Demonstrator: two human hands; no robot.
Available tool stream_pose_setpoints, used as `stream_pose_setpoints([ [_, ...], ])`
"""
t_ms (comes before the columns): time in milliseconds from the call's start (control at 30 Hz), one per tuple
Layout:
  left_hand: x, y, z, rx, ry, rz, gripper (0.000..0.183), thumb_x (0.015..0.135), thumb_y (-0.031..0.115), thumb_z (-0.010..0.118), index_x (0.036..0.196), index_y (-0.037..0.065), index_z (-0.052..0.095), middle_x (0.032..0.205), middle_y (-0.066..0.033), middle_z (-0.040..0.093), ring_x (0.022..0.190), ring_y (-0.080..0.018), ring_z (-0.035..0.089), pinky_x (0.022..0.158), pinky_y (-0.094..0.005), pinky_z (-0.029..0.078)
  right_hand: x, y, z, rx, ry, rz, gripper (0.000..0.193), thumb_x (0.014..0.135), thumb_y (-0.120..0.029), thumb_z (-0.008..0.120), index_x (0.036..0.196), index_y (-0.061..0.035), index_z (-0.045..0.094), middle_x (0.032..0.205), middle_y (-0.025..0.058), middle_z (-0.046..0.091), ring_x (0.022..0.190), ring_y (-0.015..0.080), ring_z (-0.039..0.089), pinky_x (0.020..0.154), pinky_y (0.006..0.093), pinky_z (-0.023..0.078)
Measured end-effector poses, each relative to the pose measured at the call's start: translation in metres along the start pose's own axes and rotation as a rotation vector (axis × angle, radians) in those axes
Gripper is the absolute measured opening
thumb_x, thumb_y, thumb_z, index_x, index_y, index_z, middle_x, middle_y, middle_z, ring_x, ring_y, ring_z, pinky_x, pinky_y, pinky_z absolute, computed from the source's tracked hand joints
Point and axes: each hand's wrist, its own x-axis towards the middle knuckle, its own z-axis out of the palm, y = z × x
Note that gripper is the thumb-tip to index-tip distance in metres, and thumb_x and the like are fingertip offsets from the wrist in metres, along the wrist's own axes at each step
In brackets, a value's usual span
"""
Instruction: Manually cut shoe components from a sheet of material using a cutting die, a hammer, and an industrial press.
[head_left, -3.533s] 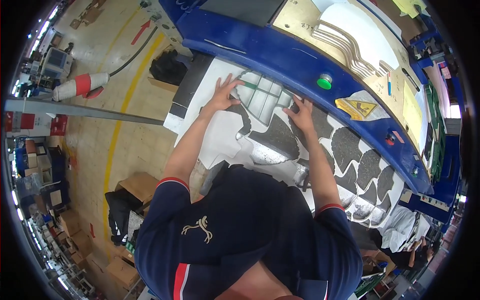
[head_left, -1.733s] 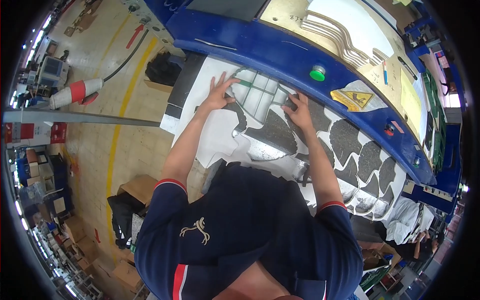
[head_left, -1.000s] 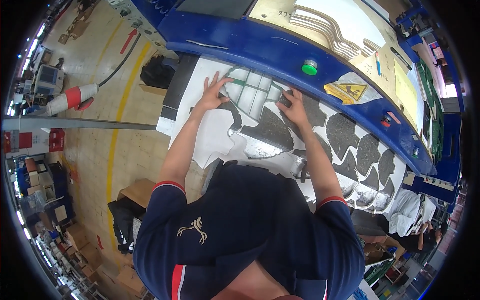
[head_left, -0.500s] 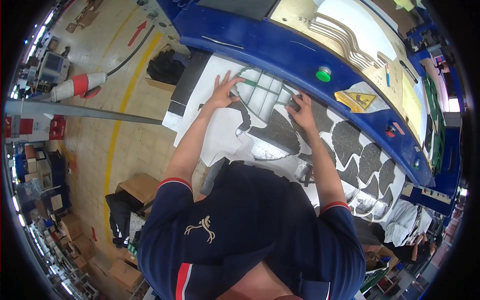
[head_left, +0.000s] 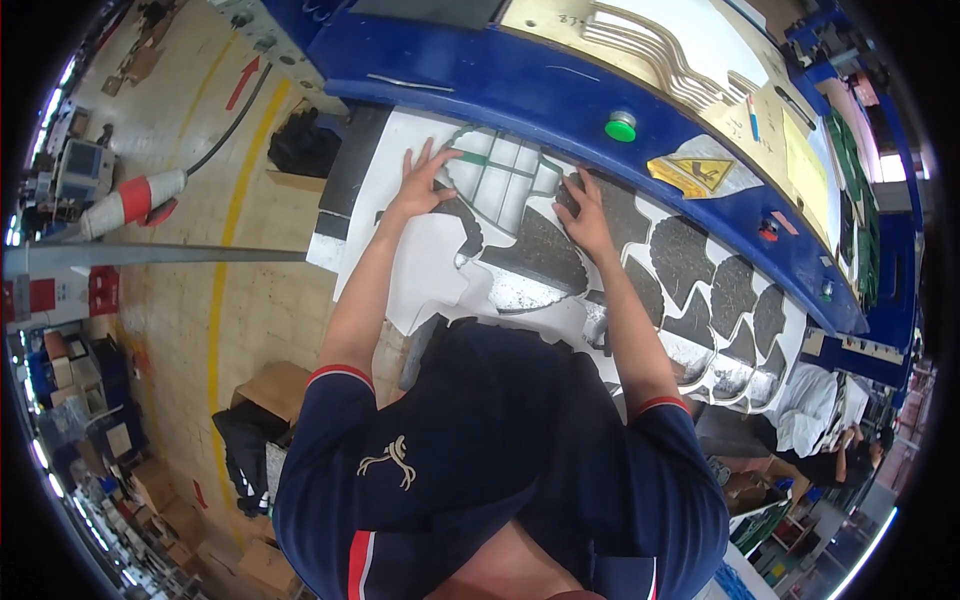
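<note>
A green-edged cutting die (head_left: 513, 187), an open metal frame with cross-bars, lies on a white sheet (head_left: 420, 262) at the far side of the work surface. My left hand (head_left: 420, 185) is at its left edge, thumb and index finger touching the frame while the other fingers spread apart. At the die's right edge, my right hand (head_left: 586, 215) has its thumb and bent fingers against the frame. Large shaped openings in the sheet, right of and below the die, expose a dark, scored surface (head_left: 540, 258) and shiny silver patches.
Behind the sheet runs a blue machine beam (head_left: 470, 75) with a green button (head_left: 620, 126) and a yellow warning label (head_left: 697, 176). Curved, stacked boards (head_left: 660, 50) lie on top. A grey rail (head_left: 160, 257) crosses at left. Another person (head_left: 850, 455) is at far right.
The whole view has shifted slightly, so the machine and sheet appear a little further left. Both hands remain at the die's edges, with little visible movement relative to the sheet.
</note>
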Motion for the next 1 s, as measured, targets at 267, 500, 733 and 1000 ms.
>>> stream_pose_setpoints([
  [267,0.005,0.001,-0.004,-0.008,-0.01,-0.03,0.075,0.075,0.015,0.081,0.14,0.029,0.046,0.155,-0.0126,0.037,0.152,-0.029,0.009,0.12,-0.0526,-0.005,-0.099,-0.002,-0.04,-0.026,0.217,0.118,0.023,0.088,-0.008,0.065,0.11,-0.0042,0.07,0.129,0.0142,0.06,0.121,0.0323,0.055,0.104,0.0384,0.043],
  [500,-0.001,0.006,-0.017,-0.124,-0.021,-0.046,0.075,0.077,0.006,0.077,0.142,0.027,0.045,0.158,-0.0139,0.032,0.152,-0.03,0.01,0.121,-0.0535,-0.001,-0.224,0.045,-0.103,-0.202,0.198,0.374,0.014,0.086,-0.007,0.067,0.099,-0.0015,0.07,0.104,0.0145,0.065,0.1,0.0318,0.061,0.092,0.0402,0.047],
  [733,-0.054,0.06,0.024,-0.409,0.403,-0.142,0.026,0.08,-0.001,0.068,0.104,0.009,0.064,0.106,-0.0097,0.067,0.098,-0.0288,0.063,0.085,-0.0419,0.051,-0.259,0.034,-0.133,-0.171,-0.062,0.332,0.028,0.074,-0.015,0.079,0.097,-0.0027,0.068,0.106,0.0119,0.061,0.104,0.0334,0.056,0.093,0.0433,0.043],
  [1000,-0.115,0.105,0.102,0.195,-0.217,0.235,0.027,0.09,0.04,0.061,0.089,0.015,0.072,0.092,-0.0017,0.069,0.097,-0.024,0.056,0.092,-0.0406,0.044,-0.129,0.002,-0.162,-0.437,-0.638,0.409,0.038,0.086,-0.035,0.071,0.107,-0.0029,0.069,0.111,0.0192,0.067,0.109,0.0366,0.063,0.09,0.0483,0.051],
])
